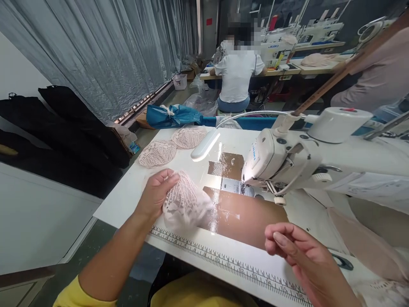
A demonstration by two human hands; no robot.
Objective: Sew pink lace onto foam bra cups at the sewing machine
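My left hand is closed on a pale pink lace cup piece, holding it just above the white sewing table, left of the machine's needle area. My right hand hovers over the table's near right edge. Its fingers are curled loosely and nothing shows in them. A white sewing machine stands to the right, its head over the metal plate. Two more lace cup pieces lie at the far left of the table.
A bent-neck lamp shines over the plate. A printed ruler runs along the near table edge. Scissors lie at the right by pink fabric. Another person in a white shirt sits with their back turned at a far table.
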